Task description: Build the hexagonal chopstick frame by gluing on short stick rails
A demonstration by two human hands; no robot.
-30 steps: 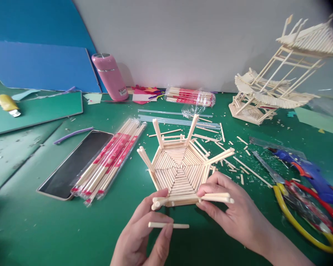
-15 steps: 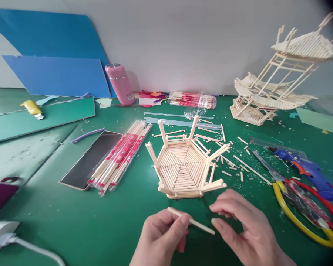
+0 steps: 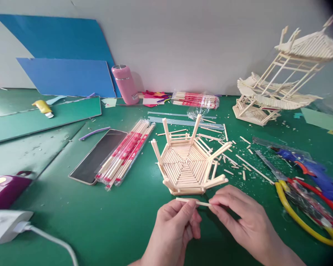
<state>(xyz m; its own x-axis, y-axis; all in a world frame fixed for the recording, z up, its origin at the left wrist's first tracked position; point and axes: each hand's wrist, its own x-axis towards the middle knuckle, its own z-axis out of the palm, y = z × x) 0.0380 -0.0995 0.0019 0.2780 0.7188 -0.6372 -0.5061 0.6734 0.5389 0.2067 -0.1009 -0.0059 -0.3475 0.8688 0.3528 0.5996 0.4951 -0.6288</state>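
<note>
A short wooden stick lies nearly level between my two hands, just in front of the hexagonal stick frame. My left hand pinches it between thumb and fingers near its left part. The stick's right end is between the thumb and fingertips of my right hand. The hexagonal stick frame rests on the green table, its floor laid in a web pattern, with paired posts leaning outward at its corners.
Scissors and a blue glue gun lie right, near stick scraps. A stick pagoda stands back right. Packed sticks, a phone and a white charger lie left; a pink bottle stands behind.
My right hand has closed on the stick's right end. The stick has moved up and turned nearly level. The whole view has shifted slightly, with things appearing further right.
</note>
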